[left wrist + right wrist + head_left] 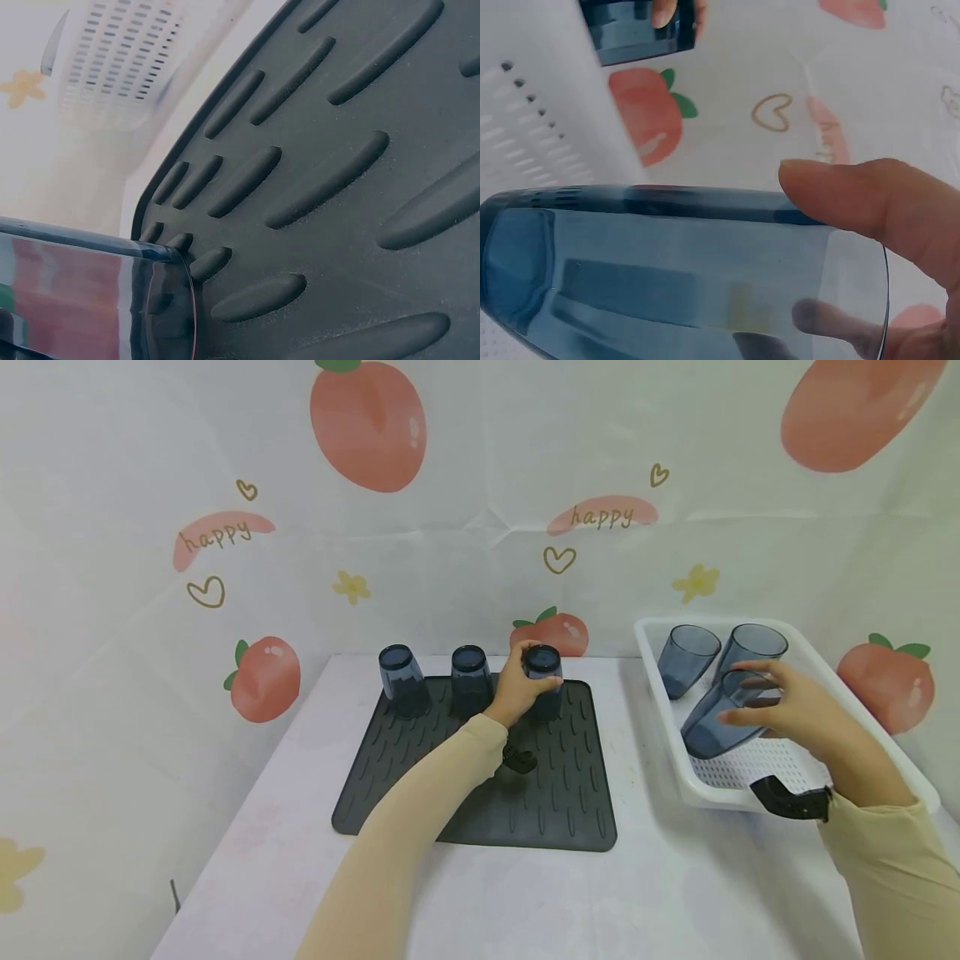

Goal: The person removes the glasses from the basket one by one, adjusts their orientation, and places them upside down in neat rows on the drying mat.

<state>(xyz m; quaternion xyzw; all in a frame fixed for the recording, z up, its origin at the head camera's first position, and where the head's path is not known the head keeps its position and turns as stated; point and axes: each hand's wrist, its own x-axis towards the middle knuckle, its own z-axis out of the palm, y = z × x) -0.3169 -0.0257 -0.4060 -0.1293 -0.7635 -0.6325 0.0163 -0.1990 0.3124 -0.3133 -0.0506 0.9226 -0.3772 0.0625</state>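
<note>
My left hand (pixel 517 689) grips a blue glass tumbler (pixel 549 700) that stands upside down at the mat's back right. Thumb and fingers lie on either side of it near the upturned base. Two more upturned tumblers, a middle one (pixel 471 683) and a left one (pixel 403 683), stand in a row with it on the dark ribbed drying mat (pixel 330 172). In the white basket, my right hand (pixel 802 706) holds another tumbler (pixel 660 262) near its rim, thumb (pixel 855 196) on one side and fingers opposite. This glass leans, mouth toward the hand, base down to the left.
The white basket (pixel 678 768) has a perforated floor and raised walls, right of the mat. Two more tumblers, one at the left (pixel 686 660) and one at the back (pixel 753 643), lean mouth up inside it. A printed cloth (pixel 450 568) hangs behind the table (pixel 525 902).
</note>
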